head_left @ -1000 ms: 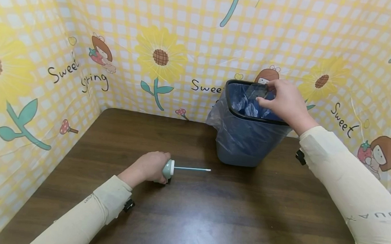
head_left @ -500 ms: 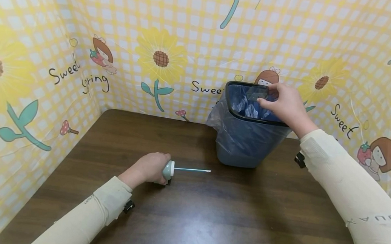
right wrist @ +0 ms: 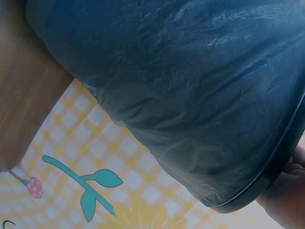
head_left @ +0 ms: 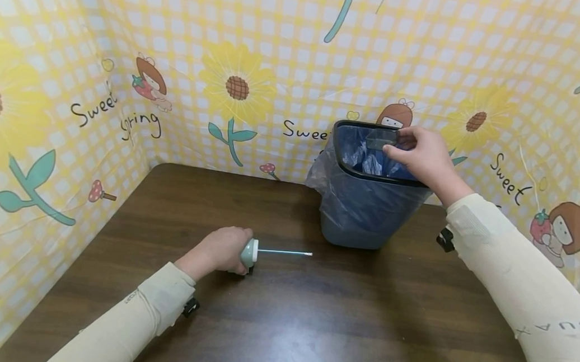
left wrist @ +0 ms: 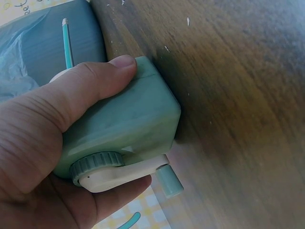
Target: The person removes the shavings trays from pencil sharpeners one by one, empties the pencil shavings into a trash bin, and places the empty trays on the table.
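Left grip: left hand (head_left: 221, 248) wrapped round the green sharpener (left wrist: 126, 114), probably to steady it
Right grip: right hand (head_left: 425, 155) pinching a clear tray (head_left: 381, 139) by one end, leaving the rest free
Sharpener: left of the middle of the desk (head_left: 280, 326), well in from its left edge
Pencil (left wrist: 67, 44): stuck in the sharpener, pointing toward the desk's right edge
Tray: at the mouth of the bin (head_left: 352, 233), likely so anything loose falls inside
Bin: near the desk's far edge, liner (head_left: 321, 175) hanging outside, probably clamped by the black rim (head_left: 371, 177)
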Demonstrator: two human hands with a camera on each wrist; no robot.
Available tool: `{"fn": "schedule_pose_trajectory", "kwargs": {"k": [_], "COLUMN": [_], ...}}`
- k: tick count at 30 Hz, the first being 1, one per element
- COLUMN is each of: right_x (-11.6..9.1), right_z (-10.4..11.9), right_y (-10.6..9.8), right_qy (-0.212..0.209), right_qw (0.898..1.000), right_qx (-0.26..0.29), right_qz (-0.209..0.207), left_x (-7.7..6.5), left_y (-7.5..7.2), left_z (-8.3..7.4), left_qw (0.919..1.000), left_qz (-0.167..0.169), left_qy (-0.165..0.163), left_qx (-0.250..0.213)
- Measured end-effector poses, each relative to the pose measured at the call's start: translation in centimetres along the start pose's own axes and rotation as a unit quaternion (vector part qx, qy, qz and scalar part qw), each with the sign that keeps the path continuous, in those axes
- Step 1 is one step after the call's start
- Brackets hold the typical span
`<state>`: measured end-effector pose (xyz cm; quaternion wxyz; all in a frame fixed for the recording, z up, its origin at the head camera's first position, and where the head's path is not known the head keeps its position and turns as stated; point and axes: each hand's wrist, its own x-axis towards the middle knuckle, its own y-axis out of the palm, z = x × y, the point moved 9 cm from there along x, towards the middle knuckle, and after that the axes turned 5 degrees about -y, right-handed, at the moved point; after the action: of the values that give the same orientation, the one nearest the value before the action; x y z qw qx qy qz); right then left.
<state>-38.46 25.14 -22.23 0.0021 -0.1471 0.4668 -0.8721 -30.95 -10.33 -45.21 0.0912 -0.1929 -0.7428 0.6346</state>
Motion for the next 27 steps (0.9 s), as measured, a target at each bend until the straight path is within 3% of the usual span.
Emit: {"fn": "schedule_pose_trajectory", "kwargs": {"k": [12,27], "right_x": [-0.04,-0.28], "right_z": [-0.83,-0.74], "right_y": [-0.31,-0.01], "right_qy": [0.021,0.005], "right_qw": [0.999,0.998], "right_qx": [0.047,0.068], "right_qz": [-0.004,0.004], "left_x": [-0.08,-0.02], "left_y": [-0.02,-0.11], "left_z": [0.02,-0.01], "left_qw": [1.0,1.0], "left_qz": [-0.006,-0.003], "left_qy": [-0.003,-0.005], "left_qx": [-0.003,-0.001]}}
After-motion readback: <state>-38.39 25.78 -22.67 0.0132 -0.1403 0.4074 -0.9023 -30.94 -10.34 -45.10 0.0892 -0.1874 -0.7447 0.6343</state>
